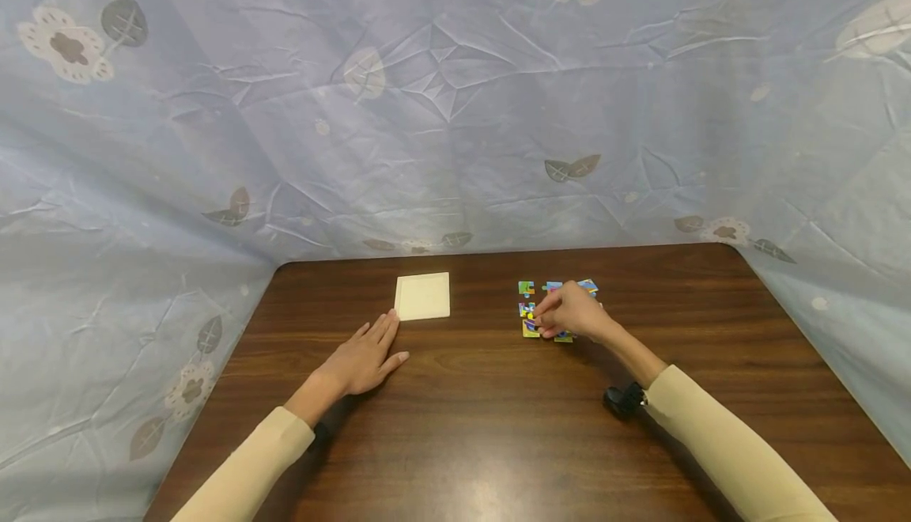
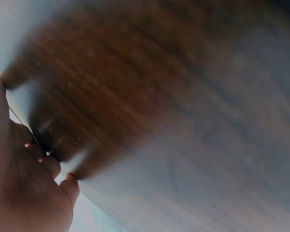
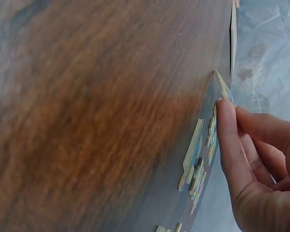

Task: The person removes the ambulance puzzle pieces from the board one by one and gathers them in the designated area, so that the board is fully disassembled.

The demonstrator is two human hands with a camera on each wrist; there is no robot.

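Observation:
My right hand [image 1: 572,312] pinches a small colourful jigsaw piece [image 3: 224,86] between thumb and fingertips. In the right wrist view that piece is tilted, its lower corner close to the tabletop. More jigsaw pieces lie around and partly under this hand, among them a green one [image 1: 526,287] at the back left of the group and a blue one [image 1: 587,285] behind the knuckles. Flat on the table, my left hand [image 1: 359,360] has its fingers extended, fingertips right at the near left corner of a square cream tray [image 1: 425,297]. It holds nothing.
The dark wooden table [image 1: 455,427] has rounded far corners. A pale blue flowered cloth [image 1: 441,150] hangs behind it and along both sides. A black strap device [image 1: 623,400] sits at the right wrist. Several pieces [image 3: 192,150] stand out edge-on in the right wrist view.

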